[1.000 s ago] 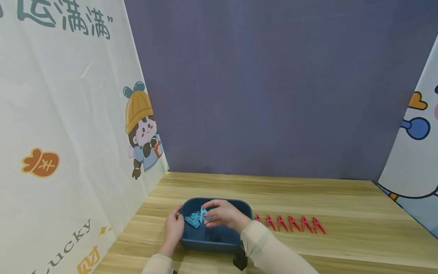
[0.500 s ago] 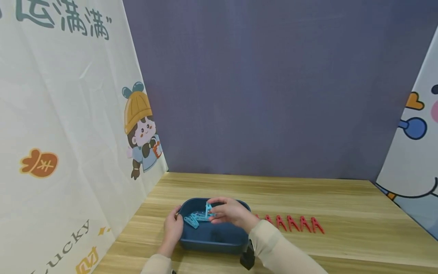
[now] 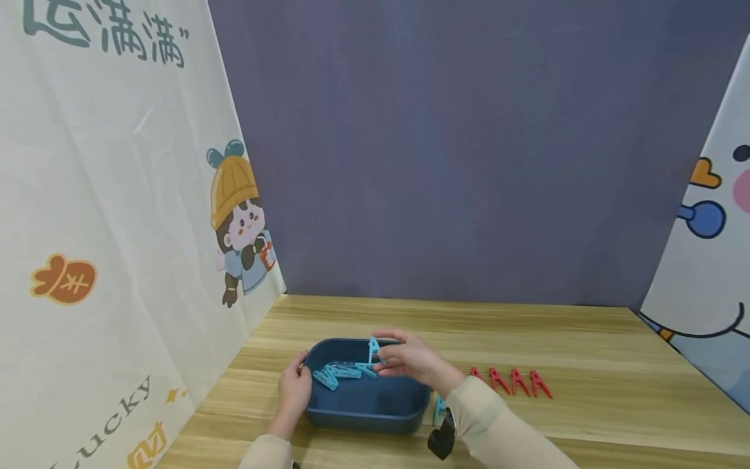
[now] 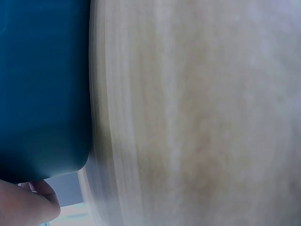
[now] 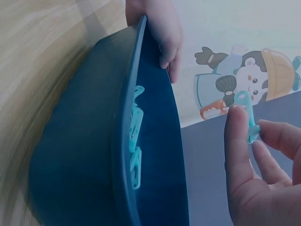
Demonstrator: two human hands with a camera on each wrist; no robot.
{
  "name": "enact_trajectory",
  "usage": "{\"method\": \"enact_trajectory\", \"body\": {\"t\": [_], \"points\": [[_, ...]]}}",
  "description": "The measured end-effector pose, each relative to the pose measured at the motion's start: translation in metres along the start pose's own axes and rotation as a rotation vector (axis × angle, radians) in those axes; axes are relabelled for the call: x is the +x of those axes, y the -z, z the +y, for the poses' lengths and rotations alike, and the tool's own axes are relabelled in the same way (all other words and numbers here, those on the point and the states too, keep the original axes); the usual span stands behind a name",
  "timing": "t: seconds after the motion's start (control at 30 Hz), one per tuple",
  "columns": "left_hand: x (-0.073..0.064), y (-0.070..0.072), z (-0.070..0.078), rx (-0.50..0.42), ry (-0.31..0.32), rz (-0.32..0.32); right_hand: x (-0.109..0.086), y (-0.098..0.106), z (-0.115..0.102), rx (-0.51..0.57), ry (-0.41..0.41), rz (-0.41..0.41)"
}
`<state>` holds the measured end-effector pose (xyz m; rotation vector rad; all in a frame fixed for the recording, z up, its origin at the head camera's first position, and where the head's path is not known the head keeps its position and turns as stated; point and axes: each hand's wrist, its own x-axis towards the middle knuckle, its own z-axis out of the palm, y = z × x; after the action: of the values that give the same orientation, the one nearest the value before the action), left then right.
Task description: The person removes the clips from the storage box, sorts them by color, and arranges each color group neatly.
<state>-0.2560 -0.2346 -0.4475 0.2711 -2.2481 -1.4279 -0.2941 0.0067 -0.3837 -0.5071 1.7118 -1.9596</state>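
A dark blue plastic bin [image 3: 364,422] stands on the wooden table, with several light blue clothespins [image 3: 346,372] lying in its back left part. At the bin's left end my left hand [image 3: 295,391] grips the rim, thumb over the edge. My right hand [image 3: 413,359] is raised over the bin's right back part and pinches one light blue clothespin [image 3: 373,348] between thumb and fingertips. The right wrist view shows this clothespin [image 5: 248,113] above the rim, apart from those inside. In the left wrist view the fingers [image 4: 44,195] touch the bin's corner.
Right of the bin, red clothespins [image 3: 517,382] stand in a row on the table [image 3: 586,417], partly covered by the right forearm. One light blue clothespin [image 3: 439,408] shows close to the bin's right side, by a black device [image 3: 442,440] at the right wrist.
My right hand moves right and slightly up, carrying the clothespin. The forearm now covers more of the red row and uncovers a light blue clothespin beside the bin. The left hand stays put.
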Motion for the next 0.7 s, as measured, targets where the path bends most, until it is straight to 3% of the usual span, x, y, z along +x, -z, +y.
{"method": "enact_trajectory", "body": {"t": [0.7], "points": [[0.000, -0.001, 0.000, -0.002, 0.015, 0.001, -0.022, 0.036, -0.003, -0.005, 0.011, 0.082]]}}
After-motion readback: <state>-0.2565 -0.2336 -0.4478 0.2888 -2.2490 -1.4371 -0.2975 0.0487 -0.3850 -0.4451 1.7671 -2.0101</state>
